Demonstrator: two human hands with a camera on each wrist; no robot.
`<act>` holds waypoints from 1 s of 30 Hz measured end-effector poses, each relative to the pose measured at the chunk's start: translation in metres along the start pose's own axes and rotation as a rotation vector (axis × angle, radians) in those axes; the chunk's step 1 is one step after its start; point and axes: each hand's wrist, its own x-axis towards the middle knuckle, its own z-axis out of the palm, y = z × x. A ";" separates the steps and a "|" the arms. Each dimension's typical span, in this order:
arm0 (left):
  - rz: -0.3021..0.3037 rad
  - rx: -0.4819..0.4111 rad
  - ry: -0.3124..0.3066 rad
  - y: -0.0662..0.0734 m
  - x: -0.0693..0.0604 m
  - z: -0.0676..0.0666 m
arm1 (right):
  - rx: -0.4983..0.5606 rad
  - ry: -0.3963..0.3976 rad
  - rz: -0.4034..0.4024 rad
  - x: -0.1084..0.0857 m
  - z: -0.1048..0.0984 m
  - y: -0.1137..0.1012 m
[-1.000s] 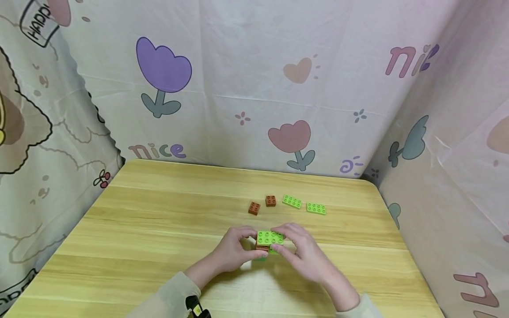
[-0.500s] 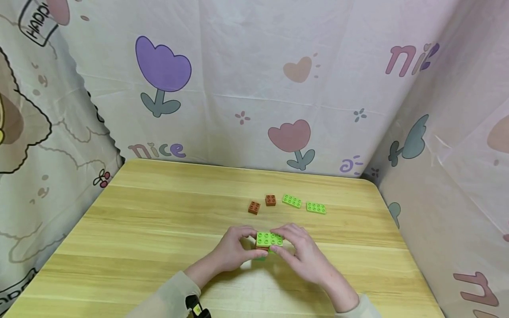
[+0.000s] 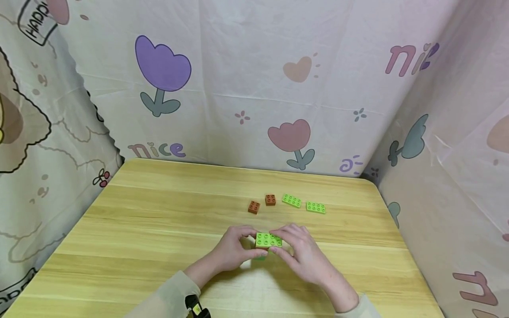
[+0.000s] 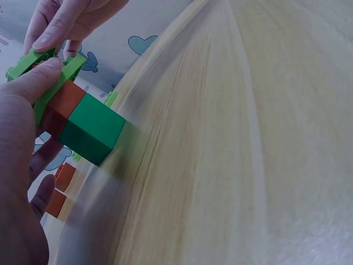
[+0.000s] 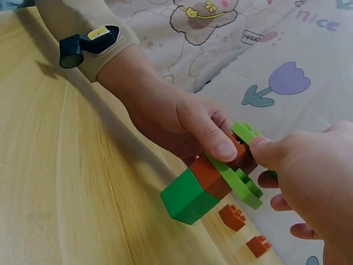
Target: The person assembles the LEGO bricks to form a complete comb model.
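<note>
A stack of toy building blocks stands on the table between both hands. At its base is a dark green block [image 5: 189,197], with a brown block [image 5: 210,175] above it. Over that lie a light green plate [image 5: 241,190], a second brown block [image 5: 246,159] and a top light green plate [image 3: 268,240]. My left hand [image 3: 232,251] grips the stack from the left, its thumb on the near side and fingers behind. From the right, my right hand [image 3: 303,254] pinches the top plate between thumb and fingers. Fingers partly hide the upper brown block.
Behind the hands lie two loose brown blocks [image 3: 254,207] and two light green plates [image 3: 291,201]. The wooden table [image 3: 159,212] meets a printed cloth [image 3: 238,66] at the back and sides. A dark device [image 5: 80,48] sits on the left sleeve.
The top light green plate has shifted slightly lower in the head view, and less of the brown block shows beneath it. Both hands keep nearly the same places.
</note>
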 end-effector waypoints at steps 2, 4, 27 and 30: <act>-0.002 0.005 0.001 0.000 0.000 0.000 | -0.009 -0.002 -0.007 0.001 0.000 -0.001; -0.003 0.010 0.002 0.000 -0.001 0.000 | -0.013 -0.007 -0.007 0.001 -0.001 -0.002; -0.002 0.108 -0.011 0.010 -0.002 -0.004 | -0.047 -0.002 -0.048 0.003 -0.002 -0.001; 0.015 0.130 -0.004 0.012 -0.002 -0.005 | -0.045 -0.005 -0.047 0.003 -0.003 -0.001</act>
